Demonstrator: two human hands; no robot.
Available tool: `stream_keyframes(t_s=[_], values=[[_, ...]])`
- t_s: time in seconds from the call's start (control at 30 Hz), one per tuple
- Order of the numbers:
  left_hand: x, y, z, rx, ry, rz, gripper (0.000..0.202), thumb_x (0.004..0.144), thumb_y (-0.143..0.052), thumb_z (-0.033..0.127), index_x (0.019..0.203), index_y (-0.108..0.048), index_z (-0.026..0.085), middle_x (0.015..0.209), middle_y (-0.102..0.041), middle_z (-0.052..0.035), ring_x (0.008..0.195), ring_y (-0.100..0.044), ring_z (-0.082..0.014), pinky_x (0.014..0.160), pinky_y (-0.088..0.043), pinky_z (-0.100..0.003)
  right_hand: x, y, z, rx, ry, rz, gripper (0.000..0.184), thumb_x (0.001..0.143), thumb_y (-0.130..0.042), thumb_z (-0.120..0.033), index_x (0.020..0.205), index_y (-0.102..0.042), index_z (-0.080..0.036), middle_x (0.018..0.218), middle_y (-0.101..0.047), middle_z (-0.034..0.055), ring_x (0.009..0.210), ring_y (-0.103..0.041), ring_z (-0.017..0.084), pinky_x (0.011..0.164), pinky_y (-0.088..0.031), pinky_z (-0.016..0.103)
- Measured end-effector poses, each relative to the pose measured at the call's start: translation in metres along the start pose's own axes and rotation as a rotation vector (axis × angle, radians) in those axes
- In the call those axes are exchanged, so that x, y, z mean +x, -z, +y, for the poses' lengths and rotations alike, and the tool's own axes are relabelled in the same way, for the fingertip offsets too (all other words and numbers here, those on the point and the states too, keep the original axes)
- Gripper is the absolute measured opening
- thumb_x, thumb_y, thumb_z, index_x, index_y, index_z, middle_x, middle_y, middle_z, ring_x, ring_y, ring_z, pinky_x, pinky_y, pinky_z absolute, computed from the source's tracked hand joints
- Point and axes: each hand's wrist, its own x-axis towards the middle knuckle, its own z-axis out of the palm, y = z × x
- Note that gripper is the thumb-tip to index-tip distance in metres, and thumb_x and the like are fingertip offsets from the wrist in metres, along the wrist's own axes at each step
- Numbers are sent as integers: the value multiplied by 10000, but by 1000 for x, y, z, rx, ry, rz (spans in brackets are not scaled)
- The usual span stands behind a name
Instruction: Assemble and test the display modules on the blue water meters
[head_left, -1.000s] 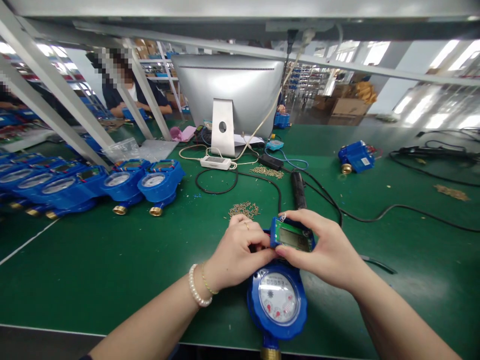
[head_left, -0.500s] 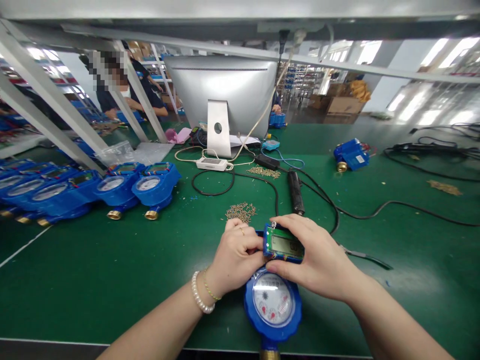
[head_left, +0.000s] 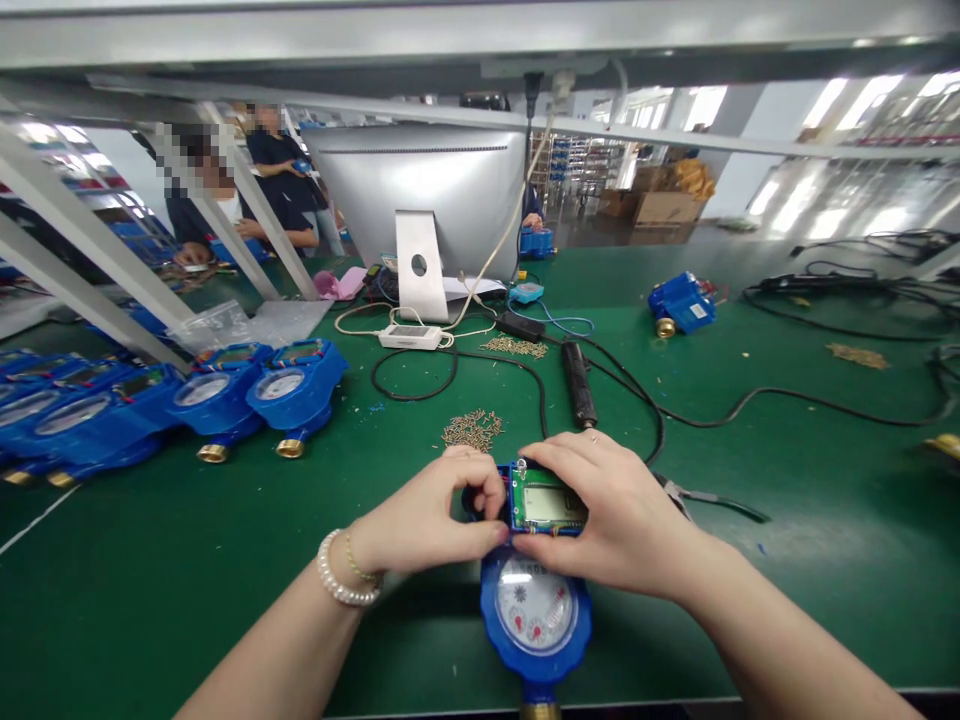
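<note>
A blue water meter [head_left: 536, 605] lies on the green table in front of me, its round dial facing up and its brass end towards me. My right hand [head_left: 619, 510] is closed around the display board [head_left: 550, 502], a green circuit board with a small LCD screen in a blue frame, thumb below and fingers above. My left hand [head_left: 442, 510] has its fingers curled at the left side of the meter's open housing, with the thumb along its lower edge. Those fingertips are partly hidden around the dark recess there.
Screw piles [head_left: 472, 430] lie beyond my hands, with a black electric screwdriver [head_left: 578, 385] beside them. Several blue meters [head_left: 296, 390] line the left; another meter [head_left: 682, 303] is at right. A monitor [head_left: 420, 200], cables and wire cutters [head_left: 712, 500] surround the area. People work behind.
My left hand has shifted left and its fingers have curled at the housing's edge, uncovering more of the recess. The display board now lies slightly flatter under my right hand. The view has turned slightly.
</note>
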Motion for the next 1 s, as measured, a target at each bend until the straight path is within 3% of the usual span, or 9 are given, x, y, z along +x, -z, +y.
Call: stream_keyframes(t_s=[0.07, 0.17, 0.23, 0.37, 0.53, 0.7, 0.87, 1.0], values=[[-1, 6, 1, -96, 21, -40, 128, 793, -606, 265, 836, -512, 189, 763, -503, 28, 730, -478, -136, 704, -399, -257, 0, 1, -1, -22, 1, -13, 468, 714, -719, -404, 1068, -611, -117, 947, -655, 83, 831, -585, 241, 745, -451, 385], [0, 5, 6, -161, 118, -71, 554, 776, -674, 307, 1250, -396, 240, 760, -470, 51, 717, -478, -136, 703, -430, -259, 0, 2, 0, -66, 5, -18, 468, 732, -697, -404, 1086, -609, -111, 967, -654, 93, 850, -587, 258, 763, -455, 402], [2, 2, 10, -63, 184, -45, 747, 716, -749, 336, 1352, -360, 275, 811, -507, 31, 776, -500, -162, 726, -446, -281, -1, 1, 0, -100, 22, -13, 462, 737, -688, -376, 1095, -604, -96, 989, -655, 106, 870, -592, 267, 776, -458, 405], [5, -4, 12, 94, 212, 29, 672, 662, -783, 403, 1267, -532, 255, 1029, -562, -54, 921, -516, -221, 737, -476, -302, -1, 2, -1, -175, 23, -16, 525, 702, -716, -324, 1149, -557, -100, 973, -661, 108, 850, -603, 273, 751, -463, 390], [7, -8, 5, 72, 156, 93, 589, 621, -798, 365, 1159, -622, 201, 839, -522, -19, 717, -487, -153, 566, -449, -227, 3, 9, -3, -178, 17, -51, 590, 690, -750, -349, 1174, -510, -110, 920, -657, 96, 792, -600, 265, 673, -466, 361], [9, -14, 1, -148, 156, 149, 479, 642, -779, 322, 1086, -655, 191, 860, -467, -4, 708, -506, -114, 561, -475, -180, -3, 17, 2, 30, 27, -115, 820, 667, -789, -432, 1336, -396, -166, 1248, -582, 120, 1059, -583, 277, 867, -489, 390], [8, -20, 0, -276, 229, 213, 541, 577, -814, 322, 1061, -644, 148, 911, -461, -17, 731, -519, -117, 587, -509, -191, -12, 20, 6, 136, 19, -119, 755, 736, -707, -251, 1390, -334, -194, 1354, -515, 71, 1220, -500, 204, 1023, -424, 329], [8, -21, -1, -280, 232, 203, 540, 591, -812, 324, 1079, -645, 163, 913, -459, -13, 731, -513, -111, 604, -513, -189, -14, 19, 5, 159, 1, -105, 676, 780, -646, -265, 1379, -356, -149, 1355, -511, 99, 1233, -491, 212, 1034, -424, 343]])
